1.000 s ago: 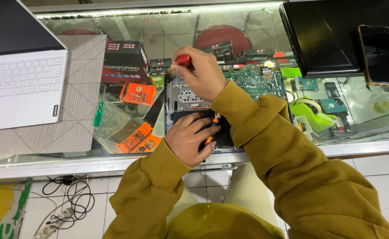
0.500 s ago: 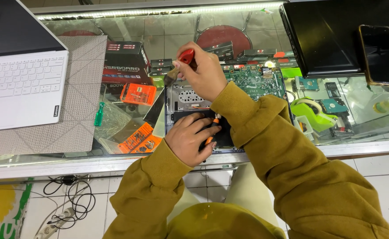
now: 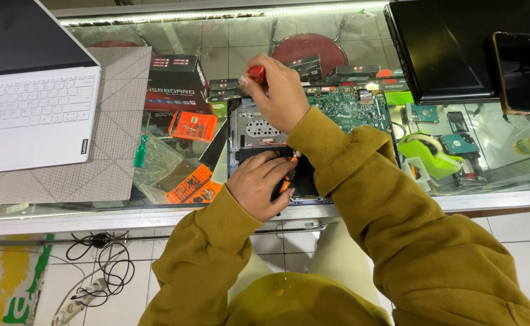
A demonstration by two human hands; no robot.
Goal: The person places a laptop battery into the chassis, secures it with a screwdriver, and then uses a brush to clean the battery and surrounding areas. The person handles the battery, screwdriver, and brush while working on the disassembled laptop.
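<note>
An opened laptop (image 3: 313,142) lies on the glass counter (image 3: 361,202) just in front of the person, its green board (image 3: 349,108) bared at the far side. The right hand (image 3: 280,93) hovers over it, grip clamped on a red-handled screwdriver (image 3: 256,74) that points down into the chassis. The left hand (image 3: 259,184) rests on the near black part of the chassis, fingers curled together around a small orange tool (image 3: 286,181); how firmly it is held I cannot tell.

Left of the chassis sit an orange bit case (image 3: 192,125), a second orange pack (image 3: 192,188) near the counter's edge, and a small green screwdriver (image 3: 140,151). Further left a grey mat (image 3: 108,151) carries a white laptop (image 3: 32,118). To the right stand a green tape dispenser (image 3: 431,156) and, at the far corner, a black laptop (image 3: 452,48) with a phone (image 3: 521,72) lying on it. Through the glass, dark boxes (image 3: 177,81) and a red stool (image 3: 304,48) show below. The floor is white tile, with a cable tangle (image 3: 105,265) and power strip (image 3: 81,299) at the lower left.
</note>
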